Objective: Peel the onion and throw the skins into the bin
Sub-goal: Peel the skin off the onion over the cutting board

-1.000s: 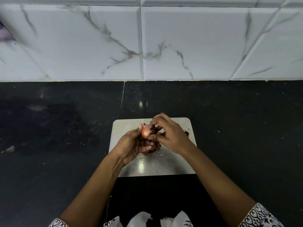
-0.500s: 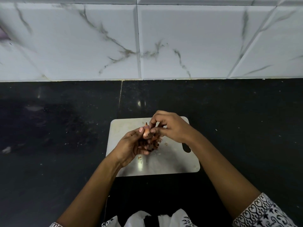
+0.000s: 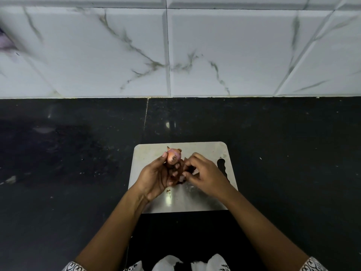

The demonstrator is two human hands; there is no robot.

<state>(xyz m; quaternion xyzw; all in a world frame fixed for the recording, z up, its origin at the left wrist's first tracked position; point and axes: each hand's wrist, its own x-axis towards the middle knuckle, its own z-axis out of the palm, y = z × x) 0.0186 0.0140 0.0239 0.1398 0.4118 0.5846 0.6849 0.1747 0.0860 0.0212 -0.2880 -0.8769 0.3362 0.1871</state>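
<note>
A small reddish onion (image 3: 172,157) is held between the thumb and fingers of my left hand (image 3: 156,176), above a pale cutting board (image 3: 203,200). Loose brown skin hangs from the onion's right side (image 3: 182,165). My right hand (image 3: 205,176) sits just right of the onion with its fingers curled, pinching a dark strip of skin (image 3: 188,169). A few skin scraps lie on the board (image 3: 168,191) under my hands.
The board lies on a black stone counter (image 3: 293,153) that meets a white marble-tiled wall (image 3: 214,55). A white bag-lined opening (image 3: 181,263) shows at the bottom edge between my forearms. Crumbs speck the counter at left (image 3: 9,179).
My right hand has come off the top of the onion and moved right and down, pulling skin away. The onion's upper part now shows bare in my left hand.
</note>
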